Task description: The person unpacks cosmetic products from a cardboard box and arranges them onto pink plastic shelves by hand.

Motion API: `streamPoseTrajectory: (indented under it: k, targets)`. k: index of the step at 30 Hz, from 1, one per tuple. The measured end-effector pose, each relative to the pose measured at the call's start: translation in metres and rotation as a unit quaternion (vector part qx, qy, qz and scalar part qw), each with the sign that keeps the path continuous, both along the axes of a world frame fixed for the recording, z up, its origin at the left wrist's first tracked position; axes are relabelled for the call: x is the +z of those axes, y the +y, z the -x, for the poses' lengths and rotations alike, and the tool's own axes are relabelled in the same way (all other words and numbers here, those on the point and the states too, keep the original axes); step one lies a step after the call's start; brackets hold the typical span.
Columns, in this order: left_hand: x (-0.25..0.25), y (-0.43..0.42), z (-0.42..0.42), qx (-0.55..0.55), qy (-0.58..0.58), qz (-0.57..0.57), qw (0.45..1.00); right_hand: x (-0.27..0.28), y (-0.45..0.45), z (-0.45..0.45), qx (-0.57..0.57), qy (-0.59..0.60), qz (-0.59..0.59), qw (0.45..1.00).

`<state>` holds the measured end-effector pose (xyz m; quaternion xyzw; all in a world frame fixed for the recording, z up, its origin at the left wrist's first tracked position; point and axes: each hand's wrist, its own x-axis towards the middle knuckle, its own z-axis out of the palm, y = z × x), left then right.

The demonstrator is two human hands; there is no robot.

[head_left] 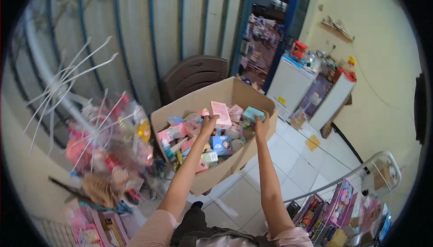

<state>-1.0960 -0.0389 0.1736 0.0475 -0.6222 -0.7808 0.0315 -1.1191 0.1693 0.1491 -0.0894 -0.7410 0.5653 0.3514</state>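
My left hand (208,125) is closed around the lower edge of a pink and white box (220,114), which it holds up over a large open cardboard box (194,97). At the right side of that carton, my right hand (261,125) grips the end of a small teal box (253,114). Beneath both hands lies a jumble of small packages, among them a blue box (221,145), a white and green box (209,157) and a teal-capped bottle (168,149).
A brown plastic chair (194,75) stands behind the carton, against the folding metal gate (135,25). On the left is a white rack with spokes (58,86) and bagged goods. A white freezer (292,82) stands by the doorway; a wire shelf with a purple box (341,202) is at lower right.
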Motion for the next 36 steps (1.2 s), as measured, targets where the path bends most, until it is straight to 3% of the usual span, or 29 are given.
streamPoseTrajectory:
  k: [3, 7, 10, 12, 14, 16, 18, 19, 20, 21, 22, 25, 26, 27, 28, 30, 31, 32, 33, 36]
  targets:
    - [-0.055, 0.029, 0.082, -0.199, -0.106, -0.032, 0.974, -0.009, 0.005, 0.042, -0.102, -0.11, -0.209, 0.966]
    - [-0.098, 0.073, 0.124, -0.27, -0.196, 0.108, 0.937, -0.031, 0.009, 0.066, -0.105, -0.327, -0.209, 0.916]
    - [-0.127, 0.097, 0.138, -0.224, -0.146, 0.111, 0.957, -0.037, 0.012, 0.065, -0.036, -0.349, -0.222, 0.91]
    - [-0.142, 0.106, 0.139, -0.158, -0.084, 0.088, 0.98, -0.041, 0.016, 0.061, 0.007, -0.285, -0.227, 0.931]
    - [-0.151, 0.111, 0.137, -0.085, -0.02, 0.057, 0.995, -0.023, 0.002, 0.044, -0.052, -0.261, -0.268, 0.926]
    - [-0.152, 0.114, 0.137, -0.03, 0.036, 0.02, 0.999, 0.007, -0.007, 0.022, -0.076, -0.038, -0.22, 0.972]
    - [-0.149, 0.116, 0.143, -0.009, 0.094, 0.003, 0.996, 0.021, -0.011, -0.024, -0.074, 0.045, -0.21, 0.974]
    - [-0.154, 0.121, 0.157, 0.097, 0.207, 0.216, 0.949, 0.017, -0.015, -0.057, -0.075, 0.062, -0.128, 0.987]
    - [-0.156, 0.136, 0.168, 0.204, 0.313, 0.405, 0.835, 0.01, -0.017, -0.095, -0.113, 0.053, -0.153, 0.98]
    - [-0.118, 0.147, 0.151, 0.131, 0.233, 0.241, 0.933, -0.007, -0.018, -0.135, -0.128, 0.031, -0.14, 0.981]
    - [-0.065, 0.149, 0.122, 0.041, 0.135, 0.075, 0.987, -0.031, -0.022, -0.177, -0.159, -0.013, -0.149, 0.976]
    - [0.027, 0.173, 0.027, -0.02, 0.278, -0.037, 0.96, -0.136, -0.036, -0.316, -0.182, -0.206, -0.146, 0.95]
    - [0.053, 0.179, -0.014, -0.068, 0.307, -0.041, 0.948, -0.163, -0.044, -0.369, -0.134, -0.314, -0.071, 0.937]
    - [0.067, 0.184, -0.059, -0.108, 0.351, -0.061, 0.928, -0.225, -0.049, -0.423, -0.081, -0.426, -0.12, 0.893]
    - [0.068, 0.188, -0.105, -0.151, 0.392, -0.079, 0.904, -0.256, -0.065, -0.475, -0.065, -0.528, -0.072, 0.844]
    - [0.049, 0.198, -0.199, -0.333, 0.392, -0.143, 0.846, -0.285, -0.086, -0.562, 0.007, -0.672, 0.06, 0.738]
    - [0.036, 0.203, -0.246, -0.406, 0.423, -0.114, 0.802, -0.295, -0.093, -0.604, -0.004, -0.685, 0.188, 0.704]
    - [0.022, 0.209, -0.294, -0.477, 0.451, -0.088, 0.749, -0.323, -0.111, -0.641, -0.121, -0.681, 0.2, 0.694]
    - [0.01, 0.212, -0.345, -0.546, 0.423, -0.134, 0.71, -0.325, -0.122, -0.679, -0.176, -0.644, 0.218, 0.712]
    - [-0.006, 0.203, -0.489, -0.69, 0.382, -0.238, 0.567, -0.247, -0.15, -0.746, -0.452, -0.525, 0.214, 0.688]
